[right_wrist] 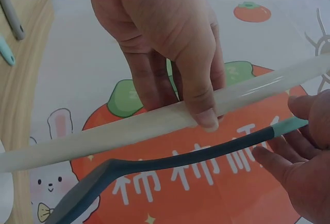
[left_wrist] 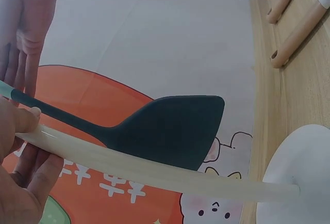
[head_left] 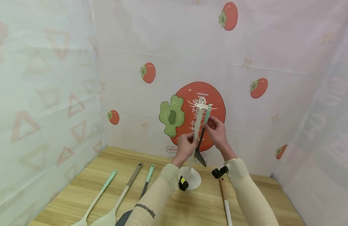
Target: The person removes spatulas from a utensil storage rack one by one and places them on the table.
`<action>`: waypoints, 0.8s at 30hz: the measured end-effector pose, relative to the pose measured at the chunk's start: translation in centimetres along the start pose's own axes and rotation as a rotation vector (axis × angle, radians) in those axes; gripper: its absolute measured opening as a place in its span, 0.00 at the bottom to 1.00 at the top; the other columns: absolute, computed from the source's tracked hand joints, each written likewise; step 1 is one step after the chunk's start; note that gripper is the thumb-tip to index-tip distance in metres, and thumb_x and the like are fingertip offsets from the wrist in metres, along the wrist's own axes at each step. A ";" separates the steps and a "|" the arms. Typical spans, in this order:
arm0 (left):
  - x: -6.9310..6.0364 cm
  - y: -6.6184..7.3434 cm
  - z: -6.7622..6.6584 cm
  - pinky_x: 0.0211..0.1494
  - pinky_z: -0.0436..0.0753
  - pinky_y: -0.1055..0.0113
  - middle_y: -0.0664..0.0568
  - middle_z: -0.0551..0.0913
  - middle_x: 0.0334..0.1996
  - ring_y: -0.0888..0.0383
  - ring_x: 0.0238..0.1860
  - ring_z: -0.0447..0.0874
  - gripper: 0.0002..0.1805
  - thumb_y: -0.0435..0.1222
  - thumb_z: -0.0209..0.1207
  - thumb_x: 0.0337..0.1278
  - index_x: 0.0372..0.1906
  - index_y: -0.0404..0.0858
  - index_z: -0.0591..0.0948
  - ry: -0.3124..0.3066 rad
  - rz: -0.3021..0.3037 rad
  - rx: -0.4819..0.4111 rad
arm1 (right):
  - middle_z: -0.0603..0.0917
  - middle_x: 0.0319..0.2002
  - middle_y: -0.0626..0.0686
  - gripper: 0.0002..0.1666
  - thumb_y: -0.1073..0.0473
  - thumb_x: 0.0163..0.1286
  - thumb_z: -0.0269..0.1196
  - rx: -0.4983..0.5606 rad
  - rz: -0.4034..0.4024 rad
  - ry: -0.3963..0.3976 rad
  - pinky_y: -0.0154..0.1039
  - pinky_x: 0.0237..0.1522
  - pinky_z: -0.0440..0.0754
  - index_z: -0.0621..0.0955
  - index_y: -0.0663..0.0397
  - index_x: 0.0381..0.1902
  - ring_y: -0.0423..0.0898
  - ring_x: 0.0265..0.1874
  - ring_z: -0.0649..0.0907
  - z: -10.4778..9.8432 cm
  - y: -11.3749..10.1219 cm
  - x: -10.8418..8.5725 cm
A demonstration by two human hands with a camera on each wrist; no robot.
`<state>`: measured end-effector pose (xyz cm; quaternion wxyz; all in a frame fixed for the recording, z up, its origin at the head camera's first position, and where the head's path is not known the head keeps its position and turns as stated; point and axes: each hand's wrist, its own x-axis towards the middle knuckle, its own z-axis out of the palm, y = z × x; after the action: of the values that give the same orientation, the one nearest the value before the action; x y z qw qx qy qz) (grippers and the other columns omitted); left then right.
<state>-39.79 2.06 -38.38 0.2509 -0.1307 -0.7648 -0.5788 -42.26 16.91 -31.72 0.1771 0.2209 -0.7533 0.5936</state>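
Observation:
A cream utensil stand (head_left: 197, 125) rises from a round white base (head_left: 198, 181) and carries a ring of hooks (head_left: 201, 104) at its top. My left hand (head_left: 186, 146) grips its pole about midway up, thumb on one side and fingers on the other. Beside the pole hangs a dark turner spatula (left_wrist: 175, 126) with a mint-green handle end (head_left: 207, 115), blade downward. My right hand (head_left: 217, 131) pinches that handle just under the hooks. The handle's top reaches the hook ring; whether it sits on a hook is too small to tell.
On the wooden table (head_left: 191, 205), left, lie a mint-handled utensil (head_left: 102, 190), a grey-handled one (head_left: 126, 190) and a dark mint-handled one (head_left: 148, 180). A brown-and-white handle (head_left: 225, 197) lies right. A printed curtain (head_left: 129, 94) stands behind.

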 end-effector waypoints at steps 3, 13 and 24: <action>0.1 0.0 0.0 0.37 0.87 0.68 0.47 0.89 0.33 0.59 0.34 0.87 0.15 0.30 0.66 0.63 0.54 0.35 0.87 0.007 0.012 -0.005 | 0.77 0.60 0.73 0.26 0.64 0.75 0.62 0.030 -0.014 0.019 0.29 0.48 0.84 0.73 0.69 0.66 0.63 0.57 0.82 0.3 0.1 0.1; 0.1 -0.2 0.1 0.39 0.87 0.66 0.45 0.90 0.34 0.55 0.36 0.89 0.13 0.34 0.67 0.64 0.52 0.36 0.88 0.015 0.025 0.000 | 0.82 0.51 0.70 0.21 0.66 0.73 0.63 -0.005 -0.094 0.086 0.28 0.44 0.85 0.78 0.69 0.61 0.55 0.47 0.87 0.1 0.4 -0.6; 0.1 -0.5 0.2 0.40 0.88 0.65 0.45 0.89 0.35 0.54 0.37 0.89 0.15 0.33 0.66 0.64 0.54 0.34 0.87 0.011 0.026 0.014 | 0.82 0.49 0.72 0.21 0.73 0.68 0.65 -0.021 -0.112 0.083 0.29 0.42 0.85 0.78 0.75 0.58 0.50 0.42 0.86 -0.6 -3.2 -2.9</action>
<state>-40.14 2.06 -38.79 0.2633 -0.1356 -0.7657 -0.5710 -38.13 17.23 -30.51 0.2432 0.2360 -0.7380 0.5836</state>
